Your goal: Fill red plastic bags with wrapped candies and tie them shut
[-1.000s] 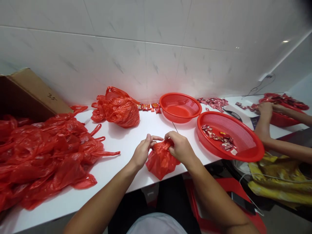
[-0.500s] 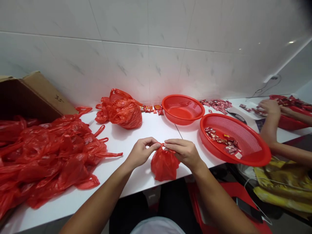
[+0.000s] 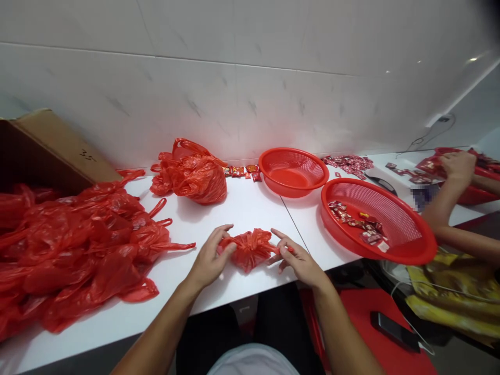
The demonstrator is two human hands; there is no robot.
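Between my two hands a small red plastic bag (image 3: 250,250), bunched and crumpled, lies on the white table near its front edge. My left hand (image 3: 211,259) grips the bag's left end, thumb over the film. At the right end, my right hand (image 3: 300,261) has a twisted handle of the bag between its thumb and fingers. What is inside this bag is hidden. Behind it, near the wall, stands a fuller red plastic bag (image 3: 201,177). Several small red packets (image 3: 238,171) lie in a row beside that one.
Many red plastic bags (image 3: 89,250) are heaped at left by a cardboard box (image 3: 58,146). One red basket (image 3: 292,190) stands at the back; another (image 3: 406,229) at right holds wrapped sweets. A co-worker's hand (image 3: 459,166) is at far right. A phone (image 3: 394,330) lies below, on a red surface.
My hands have moved apart from the bag's gathered top to its two ends. The bag, upright before, now lies lower with its knotted top toward me. The co-worker's hand has shifted right.
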